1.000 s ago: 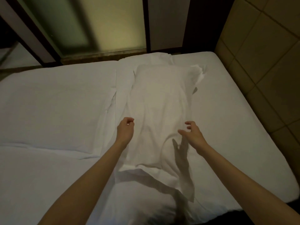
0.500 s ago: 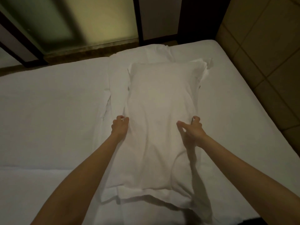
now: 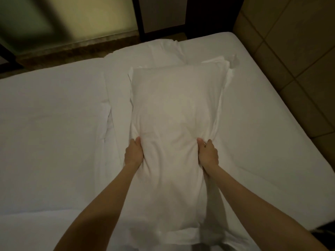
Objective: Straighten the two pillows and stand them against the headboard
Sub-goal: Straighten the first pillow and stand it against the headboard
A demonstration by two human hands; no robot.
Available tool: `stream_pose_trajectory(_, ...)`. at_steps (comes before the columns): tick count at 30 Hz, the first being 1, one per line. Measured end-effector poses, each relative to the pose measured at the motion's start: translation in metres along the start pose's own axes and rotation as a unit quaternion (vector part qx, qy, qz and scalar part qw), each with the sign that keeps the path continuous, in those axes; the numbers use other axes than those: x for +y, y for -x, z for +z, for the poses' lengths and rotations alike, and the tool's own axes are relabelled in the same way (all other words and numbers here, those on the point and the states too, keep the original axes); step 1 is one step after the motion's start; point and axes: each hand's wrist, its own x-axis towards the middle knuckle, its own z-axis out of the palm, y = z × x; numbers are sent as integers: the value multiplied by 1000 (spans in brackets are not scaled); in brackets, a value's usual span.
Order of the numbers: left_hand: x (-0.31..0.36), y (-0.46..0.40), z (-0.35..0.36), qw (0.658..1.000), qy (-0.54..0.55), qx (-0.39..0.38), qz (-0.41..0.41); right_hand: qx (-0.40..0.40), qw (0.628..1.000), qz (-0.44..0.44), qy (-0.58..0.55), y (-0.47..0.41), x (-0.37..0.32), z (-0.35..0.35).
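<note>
the white bed lay broad and bare left of the pillow, which stretched lengthwise, puffed and creased at its waist. the left hand and right hand clenched the pillow's long sides.

No text, label, brand, number or sign can be read anywhere in this view
</note>
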Motion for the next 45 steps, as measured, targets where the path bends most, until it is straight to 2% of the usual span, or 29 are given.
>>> stream_pose_trajectory(3,-4,0,-10,999,29,26,31,20,999,-42,27,-4,-9,-10)
stream_pose_trajectory(7,10,10,-17,991,76,75,82,65,994,-87,7,-8,-21,-44)
stream_pose_trajectory(13,38,49,-13,979,116,126,113,120,980,-157,-37,9,-32,-94)
stream_pose_trajectory(22,75,126,9,961,178,147,150,154,962,-220,-54,27,-19,-185)
stream_pose_trajectory(36,182,296,120,907,316,201,191,206,883,-420,-39,39,0,-415)
stream_pose_trajectory(45,228,346,163,891,358,214,179,225,842,-489,-35,48,-8,-493)
